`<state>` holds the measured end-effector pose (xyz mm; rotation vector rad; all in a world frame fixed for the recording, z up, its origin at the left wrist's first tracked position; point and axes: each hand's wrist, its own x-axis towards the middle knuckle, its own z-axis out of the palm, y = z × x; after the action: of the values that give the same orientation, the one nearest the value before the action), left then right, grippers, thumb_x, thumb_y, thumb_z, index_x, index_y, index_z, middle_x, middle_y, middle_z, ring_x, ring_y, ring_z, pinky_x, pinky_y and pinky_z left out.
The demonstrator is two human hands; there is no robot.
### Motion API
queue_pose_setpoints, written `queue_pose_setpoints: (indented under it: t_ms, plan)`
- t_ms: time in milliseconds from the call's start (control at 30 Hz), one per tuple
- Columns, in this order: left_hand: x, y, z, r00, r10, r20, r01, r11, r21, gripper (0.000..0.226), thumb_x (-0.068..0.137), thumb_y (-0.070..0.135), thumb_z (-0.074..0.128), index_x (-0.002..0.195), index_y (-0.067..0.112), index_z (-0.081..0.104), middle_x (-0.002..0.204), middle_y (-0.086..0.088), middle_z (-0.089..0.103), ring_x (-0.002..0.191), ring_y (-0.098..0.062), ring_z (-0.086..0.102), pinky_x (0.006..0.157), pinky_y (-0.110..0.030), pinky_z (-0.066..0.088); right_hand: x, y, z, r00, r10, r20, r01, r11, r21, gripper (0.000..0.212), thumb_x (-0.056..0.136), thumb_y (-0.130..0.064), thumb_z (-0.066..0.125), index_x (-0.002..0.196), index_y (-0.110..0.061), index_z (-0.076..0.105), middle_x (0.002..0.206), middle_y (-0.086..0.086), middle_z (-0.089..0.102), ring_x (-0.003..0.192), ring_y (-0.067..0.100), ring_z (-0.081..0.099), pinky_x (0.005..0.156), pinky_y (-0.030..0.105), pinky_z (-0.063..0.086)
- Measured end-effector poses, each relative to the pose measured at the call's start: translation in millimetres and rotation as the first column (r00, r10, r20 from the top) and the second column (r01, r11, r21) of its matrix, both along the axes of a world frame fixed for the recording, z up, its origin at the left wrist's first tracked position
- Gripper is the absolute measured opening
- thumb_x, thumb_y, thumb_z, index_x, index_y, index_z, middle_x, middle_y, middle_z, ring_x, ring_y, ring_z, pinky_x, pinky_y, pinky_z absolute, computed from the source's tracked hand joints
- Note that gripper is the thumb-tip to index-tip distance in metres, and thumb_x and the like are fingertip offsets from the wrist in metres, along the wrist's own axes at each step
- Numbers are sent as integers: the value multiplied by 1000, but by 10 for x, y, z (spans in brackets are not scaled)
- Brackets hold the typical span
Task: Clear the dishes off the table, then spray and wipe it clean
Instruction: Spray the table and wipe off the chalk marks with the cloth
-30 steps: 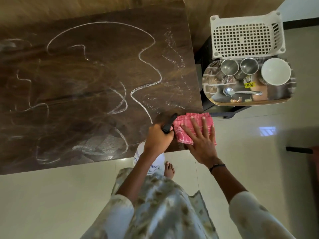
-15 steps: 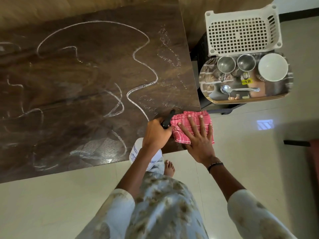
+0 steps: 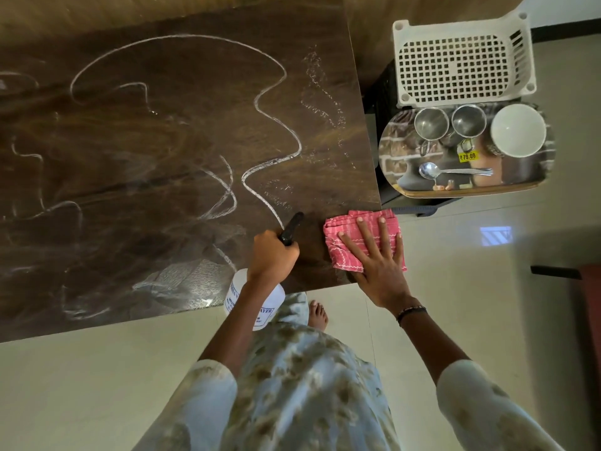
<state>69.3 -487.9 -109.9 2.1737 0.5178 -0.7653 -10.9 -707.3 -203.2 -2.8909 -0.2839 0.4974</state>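
- At the near right corner of the dark wooden worktop (image 3: 130, 157), the right hand (image 3: 377, 268) is lying flat, fingers spread, pressing on a folded pink cloth (image 3: 338, 245).
- Just left of it, the left hand (image 3: 273, 255) is wrapping its grip around the black trigger head of a white spray bottle (image 3: 260, 307), whose body is hanging past the worktop's near edge.
- White streaks (image 3: 270, 105) and droplets are lying across the worktop surface.
- Beside the worktop's right edge, a shiny tray (image 3: 400, 157) is holding two steel cups (image 3: 431, 123), a white bowl (image 3: 517, 130) and a spoon (image 3: 452, 170).
- Behind the tray, a white plastic basket (image 3: 461, 56) is sitting.
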Motion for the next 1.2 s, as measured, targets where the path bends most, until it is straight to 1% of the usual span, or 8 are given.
queue_pose_setpoints:
  t_ms: [167,367,467,533,667,800,1000,1200]
  plan:
    - [20,105,-57,998,60,35,-58,996,-62,22,79,24,58,62,11,56,58,-20,58,57,-38,60,56,-45,54,465,-84,25,999,31,20,-31,999,22,66,94,-67,18,150,-34,25,160,7,14,146,40,2,111,69,11]
    - [163,202,-25,987,129,93,-124,990,-60,21,87,17,60,67,15,55,53,-4,49,48,-14,50,51,-25,37,1227,419,-49,991,-71,114,76,996,-41,66,89,-59,39,149,-36,23,159,10,19,144,45,11,108,70,1]
    - [270,243,-20,988,109,108,-105,994,-36,29,85,14,61,58,22,51,50,-2,47,47,-16,46,48,-27,33,1172,698,-53,988,59,142,-53,998,-45,71,88,-51,49,151,-36,19,160,10,13,145,44,8,109,72,6]
    - [340,255,-21,989,103,102,-101,994,-29,20,83,12,62,63,10,56,51,-5,47,45,-17,44,45,-25,32,1005,734,-27,977,178,118,-175,984,-38,77,86,-43,54,151,-38,15,161,9,8,146,42,3,110,71,7]
    - [474,265,-36,984,137,110,-131,990,-54,28,84,15,62,58,9,53,50,-8,46,45,-20,45,49,-27,34,597,298,13,946,310,97,-307,951,-44,68,86,-46,42,149,-43,18,161,4,13,147,38,3,113,66,9]
    - [565,243,-2,989,106,104,-101,993,-54,24,87,20,60,65,14,55,51,-4,49,46,-16,49,47,-23,33,660,-78,40,966,232,114,-226,972,-64,70,87,-55,50,149,-40,21,160,5,16,147,38,4,113,66,10]
    - [610,202,-17,985,131,114,-125,990,-60,16,86,20,60,72,14,58,52,-2,51,47,-14,50,45,-22,32,1278,528,3,994,-53,99,58,997,-50,70,86,-51,45,150,-39,19,161,8,13,145,43,6,110,70,2]
    - [640,148,21,982,170,88,-162,983,-84,19,82,12,62,66,19,55,51,-3,51,39,-10,45,38,-17,34,1025,806,56,965,247,90,-251,968,34,68,87,-46,36,150,-40,11,161,8,12,146,40,6,110,70,10]
